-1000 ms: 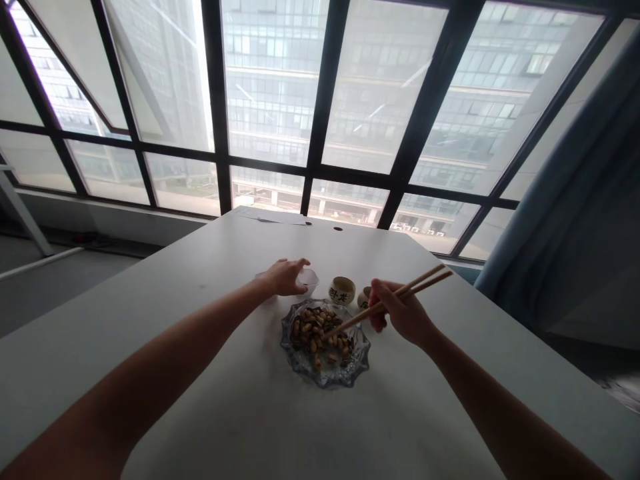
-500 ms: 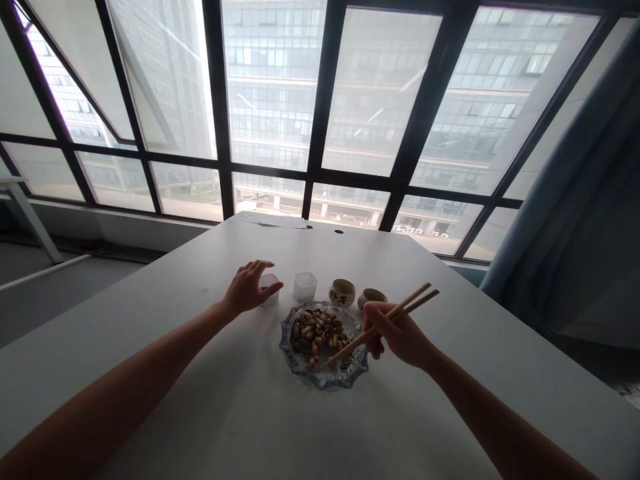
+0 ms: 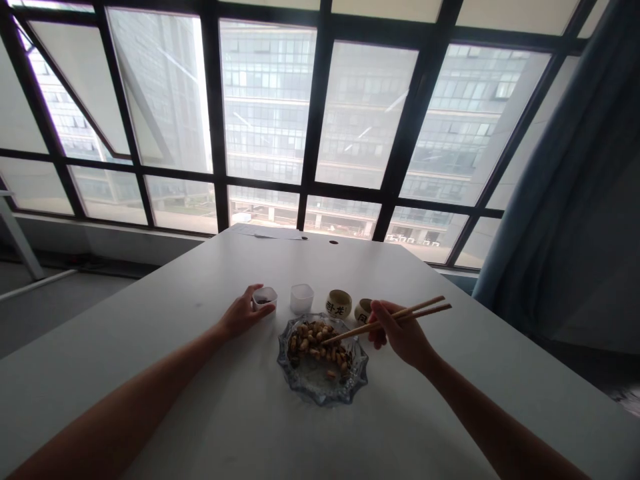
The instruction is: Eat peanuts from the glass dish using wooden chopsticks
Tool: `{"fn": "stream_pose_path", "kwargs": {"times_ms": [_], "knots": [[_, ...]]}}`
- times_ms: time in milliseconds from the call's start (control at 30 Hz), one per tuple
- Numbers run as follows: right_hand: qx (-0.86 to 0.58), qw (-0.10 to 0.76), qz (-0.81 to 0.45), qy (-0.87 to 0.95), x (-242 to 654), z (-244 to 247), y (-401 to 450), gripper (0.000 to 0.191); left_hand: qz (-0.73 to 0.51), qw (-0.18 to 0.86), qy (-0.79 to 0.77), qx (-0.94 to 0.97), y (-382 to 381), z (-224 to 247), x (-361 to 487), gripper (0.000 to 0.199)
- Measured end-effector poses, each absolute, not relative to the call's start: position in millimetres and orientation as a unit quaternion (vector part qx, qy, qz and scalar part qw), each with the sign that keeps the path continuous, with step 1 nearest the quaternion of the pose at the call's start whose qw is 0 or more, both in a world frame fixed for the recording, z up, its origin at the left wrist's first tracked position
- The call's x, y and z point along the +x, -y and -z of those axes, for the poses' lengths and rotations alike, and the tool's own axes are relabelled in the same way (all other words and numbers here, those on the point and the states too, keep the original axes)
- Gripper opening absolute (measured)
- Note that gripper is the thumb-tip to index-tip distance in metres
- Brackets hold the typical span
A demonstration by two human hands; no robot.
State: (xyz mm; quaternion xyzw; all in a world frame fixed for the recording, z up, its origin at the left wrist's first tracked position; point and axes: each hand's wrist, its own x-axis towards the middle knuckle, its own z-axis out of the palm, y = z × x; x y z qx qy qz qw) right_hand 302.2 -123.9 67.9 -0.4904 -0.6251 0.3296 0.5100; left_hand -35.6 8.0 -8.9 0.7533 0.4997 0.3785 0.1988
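A scalloped glass dish (image 3: pixel 320 393) holds a heap of peanuts (image 3: pixel 313 339) mixed with smaller dark pieces that I cannot make out. My right hand (image 3: pixel 395 330) grips a pair of wooden chopsticks (image 3: pixel 420 309), whose tips reach into the heap. Left of the dish, my left hand (image 3: pixel 245 313) is wrapped round a small white plastic cup (image 3: pixel 271 298), thumb on the near side and fingers on the far side. Some dark bits lie inside that cup. A second white plastic cup (image 3: pixel 302 300) stands just right of it.
Behind the dish sit a ceramic cup (image 3: pixel 339 305) with dark characters and a similar ceramic cup (image 3: pixel 362 310), partly hidden by my right hand. Papers (image 3: pixel 270 232) lie at the far end of the white table (image 3: pixel 200 400). Windows and a blue curtain (image 3: pixel 530 213) stand beyond.
My left hand has closed round the left plastic cup. The chopstick tips have shifted from the dish's near part up into the heap. The view has tilted slightly upward.
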Motion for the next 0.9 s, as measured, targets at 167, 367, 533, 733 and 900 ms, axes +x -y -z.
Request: {"fn": "stream_pose_path", "kwargs": {"times_ms": [167, 367, 533, 733, 900], "knots": [[-0.469, 0.37, -0.421, 0.683, 304, -80, 134, 0.057, -0.376, 0.197, -0.501, 0.754, -7, 11, -35, 0.083], [-0.491, 0.435, -0.341, 0.674, 303, -71, 128, 0.057, -0.378, 0.198, -0.5, 0.753, -5, 10, -35, 0.08], [-0.506, 0.46, -0.317, 0.656, 313, -82, 128, 0.058, -0.371, 0.198, -0.498, 0.759, -4, 9, -34, 0.08], [-0.503, 0.366, -0.414, 0.665, 312, -88, 134, 0.062, -0.371, 0.192, -0.501, 0.758, -6, 11, -34, 0.079], [-0.516, 0.417, -0.319, 0.677, 309, -87, 134, 0.059, -0.37, 0.193, -0.501, 0.758, -7, 11, -34, 0.078]]}}
